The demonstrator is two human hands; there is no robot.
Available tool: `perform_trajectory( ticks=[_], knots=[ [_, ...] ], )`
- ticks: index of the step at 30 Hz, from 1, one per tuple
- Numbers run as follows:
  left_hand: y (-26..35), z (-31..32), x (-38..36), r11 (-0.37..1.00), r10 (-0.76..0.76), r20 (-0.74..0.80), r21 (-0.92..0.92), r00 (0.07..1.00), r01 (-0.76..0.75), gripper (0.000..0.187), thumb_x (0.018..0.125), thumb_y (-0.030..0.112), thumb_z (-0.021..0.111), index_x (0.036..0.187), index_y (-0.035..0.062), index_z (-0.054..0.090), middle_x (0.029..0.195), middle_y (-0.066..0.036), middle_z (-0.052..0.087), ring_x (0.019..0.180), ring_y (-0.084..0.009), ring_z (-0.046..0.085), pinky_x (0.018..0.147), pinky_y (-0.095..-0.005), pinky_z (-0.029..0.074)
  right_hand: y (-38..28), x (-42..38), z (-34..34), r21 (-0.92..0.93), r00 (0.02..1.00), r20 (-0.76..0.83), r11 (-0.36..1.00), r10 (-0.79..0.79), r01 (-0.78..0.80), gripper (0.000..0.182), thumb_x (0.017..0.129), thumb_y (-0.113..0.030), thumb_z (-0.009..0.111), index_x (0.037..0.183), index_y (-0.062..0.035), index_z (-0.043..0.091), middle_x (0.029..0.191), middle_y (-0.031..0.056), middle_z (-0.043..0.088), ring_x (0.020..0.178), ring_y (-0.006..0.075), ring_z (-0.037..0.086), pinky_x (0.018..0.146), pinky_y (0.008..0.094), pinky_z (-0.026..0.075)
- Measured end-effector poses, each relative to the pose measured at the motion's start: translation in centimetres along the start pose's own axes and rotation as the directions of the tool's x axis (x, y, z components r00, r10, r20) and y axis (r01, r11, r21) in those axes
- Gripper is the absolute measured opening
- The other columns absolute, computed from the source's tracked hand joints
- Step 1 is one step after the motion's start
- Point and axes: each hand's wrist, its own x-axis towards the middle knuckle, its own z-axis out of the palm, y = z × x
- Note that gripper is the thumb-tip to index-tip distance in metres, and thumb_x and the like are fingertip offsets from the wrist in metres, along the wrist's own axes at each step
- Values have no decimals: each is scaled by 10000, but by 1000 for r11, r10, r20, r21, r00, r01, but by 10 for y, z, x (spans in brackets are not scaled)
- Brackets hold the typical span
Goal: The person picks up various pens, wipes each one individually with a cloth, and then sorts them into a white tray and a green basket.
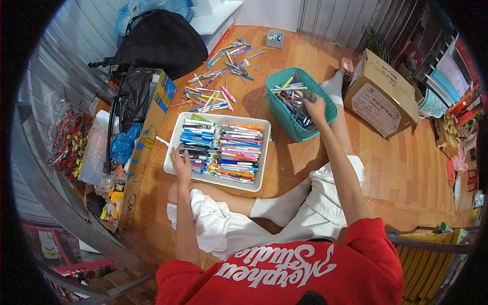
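My left hand (180,162) lies with its fingers apart at the left rim of a white tray (264,173), touching the ends of the pens there. Two columns of pens (239,150) fill the tray, laid sideways in many colours. On the other side, my right hand (315,108) is over a teal plastic basket (288,124) that holds a jumble of pens (292,89). Its fingers are closed around a greyish thing, blurred and partly hidden, whose kind I cannot make out.
Loose pens (218,96) are scattered on the wooden floor (406,173) beyond the tray. A small box (274,39) stands farther back. To the right is a cardboard box (378,96); at left, another cardboard box (142,152) holds bags beside a black bag (160,43).
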Motion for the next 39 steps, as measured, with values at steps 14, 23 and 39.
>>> perform_trajectory(
  ticks=[14,23,39],
  knots=[
    [313,-35,-78,787,573,546,-574,611,-226,207,845,228,615,896,28,623,823,-98,611,772,-244,577,735,-340,402,-152,-167,-87,415,759,591,705,272,-575,173,782,-131,698,887,-27,608,789,1,605,707,68,563,626,230,453],
    [310,-38,-101,867,220,684,-464,696,182,245,934,201,469,828,-9,538,699,-162,540,677,-323,502,634,-390,367,-149,-188,-64,651,704,636,270,315,-709,657,909,-581,344,1250,-28,442,1135,90,567,1037,192,561,909,353,443],
    [315,-86,-64,849,236,491,-524,838,68,251,835,94,613,1052,-31,597,936,-125,586,878,-216,570,786,-306,439,-155,-199,-67,310,398,917,668,-21,-677,252,896,-253,598,897,-3,624,813,-9,593,733,44,518,621,218,431]
  ],
)
